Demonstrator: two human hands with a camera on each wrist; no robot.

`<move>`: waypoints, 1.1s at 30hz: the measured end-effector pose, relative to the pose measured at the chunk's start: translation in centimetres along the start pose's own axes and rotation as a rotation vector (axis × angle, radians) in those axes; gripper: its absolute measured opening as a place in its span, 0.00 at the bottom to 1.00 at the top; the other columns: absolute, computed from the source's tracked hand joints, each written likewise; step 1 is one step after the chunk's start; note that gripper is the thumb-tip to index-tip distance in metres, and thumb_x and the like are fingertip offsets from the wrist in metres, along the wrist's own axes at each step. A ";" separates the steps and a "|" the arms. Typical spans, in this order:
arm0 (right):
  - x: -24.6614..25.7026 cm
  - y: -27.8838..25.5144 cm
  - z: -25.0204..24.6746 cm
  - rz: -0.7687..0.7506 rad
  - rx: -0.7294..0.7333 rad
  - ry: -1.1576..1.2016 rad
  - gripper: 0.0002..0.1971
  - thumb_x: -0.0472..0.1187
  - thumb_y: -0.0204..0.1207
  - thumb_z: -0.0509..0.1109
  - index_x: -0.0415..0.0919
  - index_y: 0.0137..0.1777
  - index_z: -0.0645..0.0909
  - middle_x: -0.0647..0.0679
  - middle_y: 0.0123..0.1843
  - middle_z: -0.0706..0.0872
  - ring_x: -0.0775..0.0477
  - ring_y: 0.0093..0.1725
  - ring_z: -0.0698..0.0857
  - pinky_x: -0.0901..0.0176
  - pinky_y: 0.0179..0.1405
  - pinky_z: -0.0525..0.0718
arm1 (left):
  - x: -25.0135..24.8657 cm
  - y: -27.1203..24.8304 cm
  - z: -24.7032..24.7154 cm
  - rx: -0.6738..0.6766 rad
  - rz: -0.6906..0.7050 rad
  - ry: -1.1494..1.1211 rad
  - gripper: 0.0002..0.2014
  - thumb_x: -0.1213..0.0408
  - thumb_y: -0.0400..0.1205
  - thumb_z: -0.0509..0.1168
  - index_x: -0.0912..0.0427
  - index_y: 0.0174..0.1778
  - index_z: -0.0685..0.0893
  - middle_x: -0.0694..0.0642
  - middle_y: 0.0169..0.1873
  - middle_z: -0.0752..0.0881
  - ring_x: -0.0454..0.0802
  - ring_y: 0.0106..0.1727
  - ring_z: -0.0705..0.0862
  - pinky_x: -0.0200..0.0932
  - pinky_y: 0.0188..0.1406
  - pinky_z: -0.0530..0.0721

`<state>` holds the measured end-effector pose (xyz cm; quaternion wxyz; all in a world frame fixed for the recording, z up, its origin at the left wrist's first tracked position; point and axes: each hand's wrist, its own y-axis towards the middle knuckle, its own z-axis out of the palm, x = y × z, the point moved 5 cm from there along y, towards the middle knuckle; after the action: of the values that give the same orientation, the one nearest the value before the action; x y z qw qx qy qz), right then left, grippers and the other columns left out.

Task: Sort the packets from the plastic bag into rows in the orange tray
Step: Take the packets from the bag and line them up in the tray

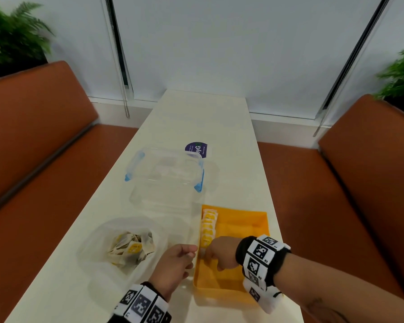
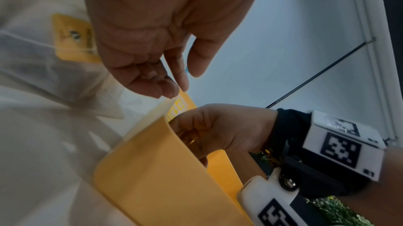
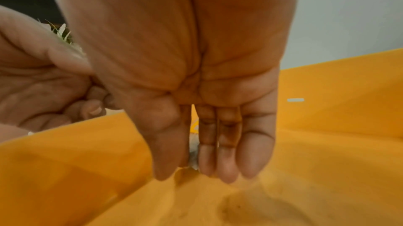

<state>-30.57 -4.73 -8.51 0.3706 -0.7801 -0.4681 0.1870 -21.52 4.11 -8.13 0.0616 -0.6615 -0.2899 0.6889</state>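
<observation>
Both hands (image 1: 176, 264) (image 1: 222, 252) seemingly at tray's (image 1: 243, 222) left edge

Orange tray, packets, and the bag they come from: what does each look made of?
Orange tray: apparently rigid plastic with a matte finish; its uniform colour and thin straight walls suggest it. Packets: probably paper or foil-lined sachets, white with yellow print, creased flat; too blurred to settle. Plastic bag: thin clear film, since its wrinkles and contents show through.

matt orange tray (image 1: 243, 220), crinkly clear plastic bag (image 1: 98, 238) (glossy), paper packets (image 1: 208, 226)
</observation>
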 end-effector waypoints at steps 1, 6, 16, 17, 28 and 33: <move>-0.1 0.0 -0.2 0.003 -0.006 0.003 0.23 0.35 0.81 0.64 0.36 0.76 0.69 0.37 0.71 0.78 0.36 0.68 0.78 0.47 0.64 0.78 | -0.1 -0.1 0.0 0.002 0.004 0.003 0.09 0.71 0.83 0.57 0.57 0.49 0.82 0.54 0.41 0.81 0.46 0.38 0.76 0.37 0.37 0.74; -0.8 -0.7 -0.7 0.013 -0.051 0.134 0.23 0.37 0.80 0.66 0.39 0.75 0.72 0.40 0.69 0.79 0.39 0.66 0.79 0.51 0.59 0.78 | -1.0 -1.0 -0.5 0.030 0.046 0.049 0.08 0.69 0.83 0.58 0.55 0.50 0.82 0.53 0.45 0.82 0.46 0.39 0.79 0.36 0.38 0.75; -5.5 -0.9 -2.8 0.255 -0.212 0.787 0.11 0.32 0.78 0.67 0.49 0.39 0.76 0.52 0.46 0.80 0.49 0.46 0.83 0.55 0.51 0.86 | -3.0 -3.4 -4.0 0.050 0.144 0.100 0.09 0.72 0.83 0.58 0.56 0.48 0.83 0.53 0.41 0.84 0.46 0.37 0.81 0.30 0.31 0.78; -5.5 -0.7 -3.1 0.253 -0.222 0.842 0.14 0.29 0.76 0.67 0.50 0.38 0.76 0.54 0.42 0.79 0.53 0.42 0.82 0.56 0.53 0.85 | -3.2 -3.8 -4.5 0.051 0.162 0.093 0.10 0.73 0.83 0.58 0.57 0.49 0.83 0.53 0.41 0.84 0.46 0.37 0.81 0.31 0.33 0.78; -4.6 -2.5 -6.0 0.384 -0.390 0.701 0.12 0.32 0.77 0.67 0.38 0.59 0.82 0.48 0.52 0.78 0.57 0.44 0.78 0.71 0.39 0.73 | -6.9 -5.4 -17.9 -0.317 0.444 0.222 0.10 0.74 0.80 0.63 0.53 0.42 0.84 0.48 0.41 0.85 0.44 0.39 0.82 0.30 0.37 0.78; 1.8 -6.7 -11.6 0.088 -0.756 0.962 0.06 0.31 0.75 0.70 0.44 0.44 0.81 0.50 0.42 0.82 0.51 0.42 0.81 0.58 0.41 0.81 | -5.0 -2.6 -19.4 -0.352 0.241 0.749 0.21 0.52 0.71 0.74 0.49 0.56 0.75 0.46 0.55 0.74 0.49 0.60 0.76 0.45 0.56 0.76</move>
<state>-26.21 -5.97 4.25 0.2300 -0.8732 -0.2494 -0.3500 -3.35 10.05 -1.69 -0.0319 -0.8955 -0.2811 0.3435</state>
